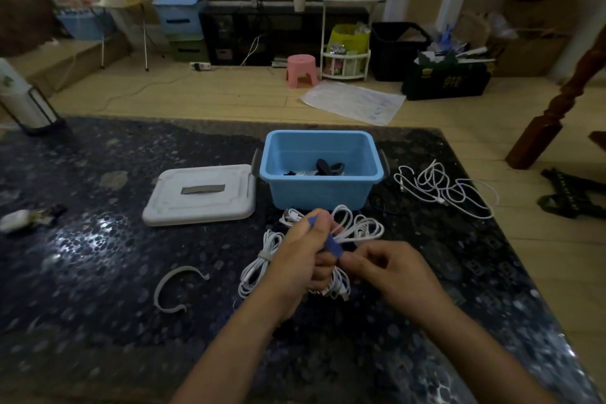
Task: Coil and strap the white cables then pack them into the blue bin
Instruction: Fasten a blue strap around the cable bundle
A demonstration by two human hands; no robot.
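Mid-strap here: my left hand [303, 248] grips a coiled white cable [355, 228] near the table's middle, just in front of the blue bin [319, 187], and my right hand [382, 267] pinches the end of the blue strap [333, 244]. Biggest risk I see is the loops springing loose if the left grip eases before the strap closes. Another loose cable [442, 188] waits by the right edge, so there's more to do.

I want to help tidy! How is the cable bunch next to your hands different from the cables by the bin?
The strapped bundle is gathered tight with a grey strap; the loose cables sprawl unstrapped. The bundle lies near the left hand; the loose cables lie right of the blue bin. Both are white.
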